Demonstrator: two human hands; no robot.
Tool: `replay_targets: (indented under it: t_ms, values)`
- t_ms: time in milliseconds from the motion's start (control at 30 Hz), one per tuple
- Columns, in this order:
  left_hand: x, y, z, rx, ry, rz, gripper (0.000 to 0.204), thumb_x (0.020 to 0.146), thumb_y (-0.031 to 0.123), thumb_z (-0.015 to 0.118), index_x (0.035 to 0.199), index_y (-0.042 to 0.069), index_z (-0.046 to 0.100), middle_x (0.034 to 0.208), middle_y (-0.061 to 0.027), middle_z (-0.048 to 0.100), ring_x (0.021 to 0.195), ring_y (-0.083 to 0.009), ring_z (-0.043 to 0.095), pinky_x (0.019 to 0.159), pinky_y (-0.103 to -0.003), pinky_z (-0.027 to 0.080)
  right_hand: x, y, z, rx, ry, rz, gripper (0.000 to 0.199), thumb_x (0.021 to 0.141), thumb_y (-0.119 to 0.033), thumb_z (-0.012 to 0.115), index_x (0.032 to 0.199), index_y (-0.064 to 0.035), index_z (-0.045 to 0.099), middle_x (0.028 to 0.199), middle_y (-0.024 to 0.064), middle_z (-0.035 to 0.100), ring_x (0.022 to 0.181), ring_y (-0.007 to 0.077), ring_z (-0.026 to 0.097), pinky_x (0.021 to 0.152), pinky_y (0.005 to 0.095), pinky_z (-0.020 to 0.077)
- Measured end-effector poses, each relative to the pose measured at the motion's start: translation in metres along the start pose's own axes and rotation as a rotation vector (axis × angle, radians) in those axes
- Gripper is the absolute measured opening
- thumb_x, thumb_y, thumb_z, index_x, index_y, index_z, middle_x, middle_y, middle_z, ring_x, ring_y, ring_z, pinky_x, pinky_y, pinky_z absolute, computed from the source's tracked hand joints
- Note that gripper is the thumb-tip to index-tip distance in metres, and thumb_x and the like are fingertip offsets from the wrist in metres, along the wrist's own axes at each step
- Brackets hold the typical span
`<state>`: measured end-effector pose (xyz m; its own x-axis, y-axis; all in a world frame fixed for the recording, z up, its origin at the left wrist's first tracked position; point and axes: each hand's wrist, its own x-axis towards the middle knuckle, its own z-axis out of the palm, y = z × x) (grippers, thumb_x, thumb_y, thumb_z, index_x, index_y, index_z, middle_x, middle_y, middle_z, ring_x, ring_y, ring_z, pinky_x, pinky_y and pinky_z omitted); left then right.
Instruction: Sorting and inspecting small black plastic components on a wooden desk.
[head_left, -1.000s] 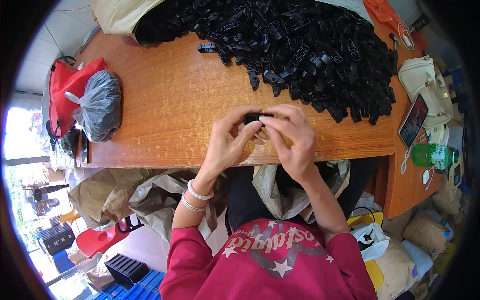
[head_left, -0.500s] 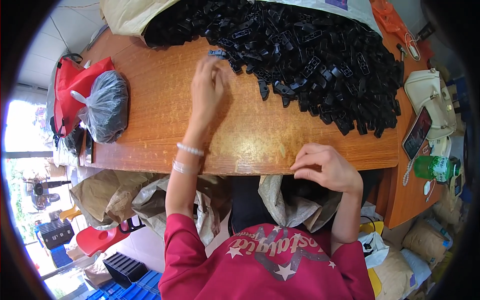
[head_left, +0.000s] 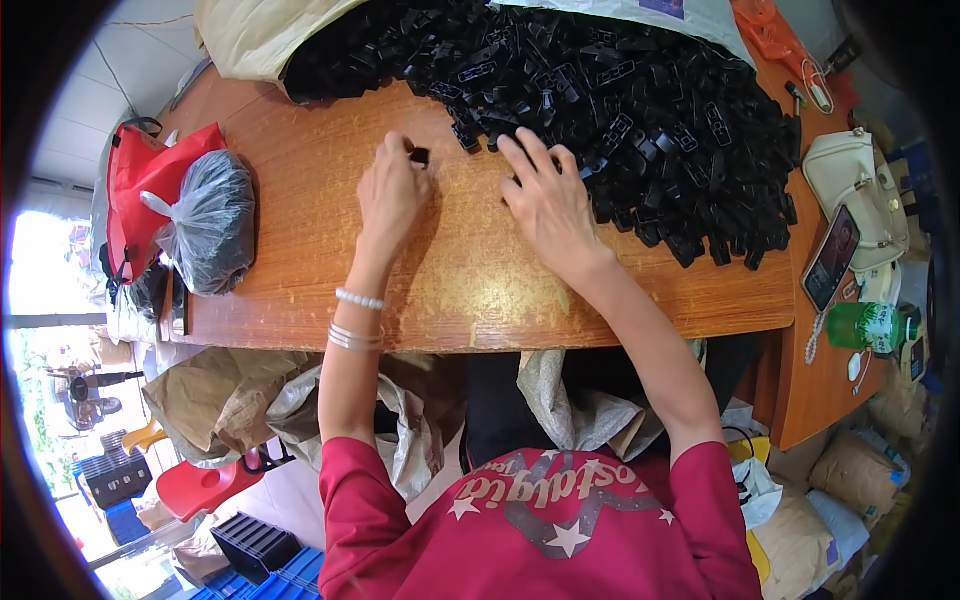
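Comparing with half a second back, I see the right hand (head_left: 548, 198) has come up from the near edge of the long wooden table (head_left: 330, 250) and now lies flat on the rim of the big heap of black plastic clip parts (head_left: 620, 110), fingers spread and loose, gripping nothing that I can make out. The left hand (head_left: 393, 192) has drawn back from the pile's edge toward the middle of the board; its fingertips are pinched shut on one small black plastic piece (head_left: 420, 156), held just above the wood and just beside the nearest loose parts. A second ago both hands were together at the table's near edge working one piece; now they are apart at the heap, so I judge one round is done and another is starting: one part already picked, its mate being felt for. White bead bracelets (head_left: 358, 318) sit on the left wrist. Far left, a grey knotted plastic bag (head_left: 210, 225) leans against a red bag (head_left: 150, 175). At the right end lie a cream handbag (head_left: 850, 180) and a green bottle (head_left: 868, 326)
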<state>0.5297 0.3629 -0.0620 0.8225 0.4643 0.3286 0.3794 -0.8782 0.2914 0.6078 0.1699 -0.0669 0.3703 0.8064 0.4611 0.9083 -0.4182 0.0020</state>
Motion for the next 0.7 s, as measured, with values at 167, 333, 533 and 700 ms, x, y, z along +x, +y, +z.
replay_targets:
  t_ms: [167,333,533,700]
  values:
    - [-0.046,0.01,-0.02,-0.837,-0.36,-0.146,0.026,0.083,-0.005,0.051,0.108,0.002,0.051,0.078,-0.0082,0.06,0.072,-0.0147,0.058,0.064,-0.029,0.049,-0.026,-0.024,0.007,0.568,0.256,-0.077,0.021,0.078,-0.01,0.072,0.094,0.0007,0.065,0.098,0.0116,0.067,0.094,0.0254,0.063,0.085,0.0383,0.0476]
    - [-0.084,0.035,-0.041,-1.303,-0.584,-0.261,0.036,0.086,-0.008,0.057,0.122,-0.007,0.047,0.085,-0.0107,0.066,0.075,-0.0173,0.068,0.07,-0.026,0.056,-0.048,-0.034,-0.046,1.099,0.153,0.289,0.031,0.073,-0.011,0.077,0.1,-0.0037,0.065,0.087,0.0097,0.062,0.078,0.026,0.06,0.074,0.0354,0.0489]
    - [-0.099,0.066,-0.055,-1.256,-0.568,-0.291,0.03,0.087,-0.001,0.063,0.115,-0.009,0.055,0.085,-0.012,0.069,0.072,-0.0149,0.069,0.062,-0.024,0.055,-0.06,-0.032,-0.059,0.928,0.285,0.251,0.025,0.075,-0.002,0.072,0.1,-0.004,0.069,0.093,0.0076,0.064,0.081,0.0238,0.058,0.073,0.0345,0.0442]
    - [-0.101,0.078,-0.062,-1.263,-0.651,-0.31,0.029,0.089,0.001,0.063,0.115,-0.008,0.056,0.081,-0.0116,0.069,0.073,-0.0125,0.068,0.061,-0.021,0.053,-0.066,-0.032,-0.067,0.732,0.376,0.14,0.025,0.074,-0.002,0.071,0.099,-0.0049,0.069,0.095,0.0049,0.065,0.084,0.0229,0.057,0.075,0.0343,0.0402]
